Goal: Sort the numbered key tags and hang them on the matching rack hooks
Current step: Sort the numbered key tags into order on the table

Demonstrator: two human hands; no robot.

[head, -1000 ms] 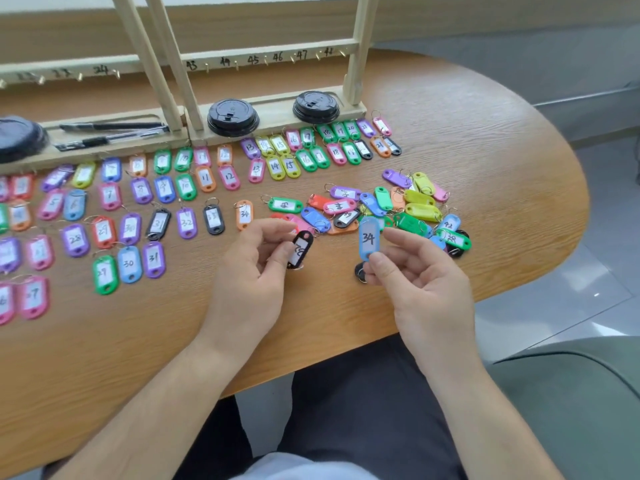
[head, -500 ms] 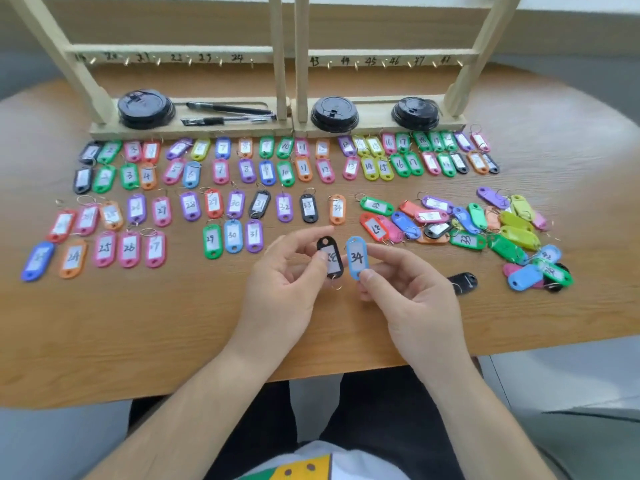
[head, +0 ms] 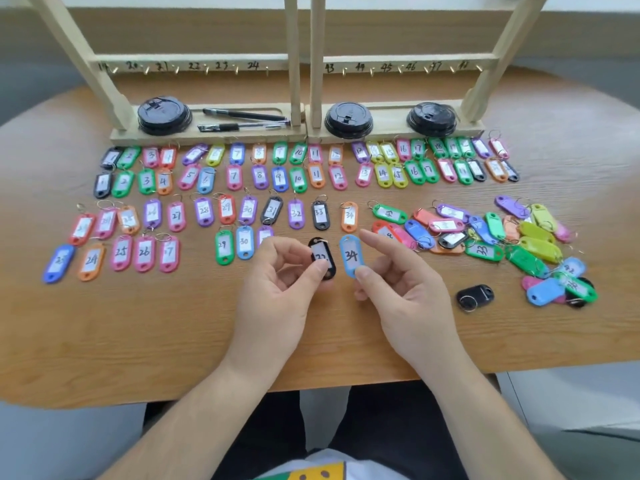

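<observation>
Centrally, before the wooden rack (head: 292,46), two key tags are held side by side over the bench (head: 138,334). Left hand (head: 277,299): grip pinching a black tag (head: 322,259), its number partly hidden by the thumb. Right hand (head: 408,299): grip pinching a blue tag (head: 349,252) marked 34 by its lower end. Sorted rows (head: 234,176) lie between rack and hands; an unsorted heap (head: 485,251) lies before the rack's right half, a stray tag (head: 474,296) farther from the rack.
</observation>
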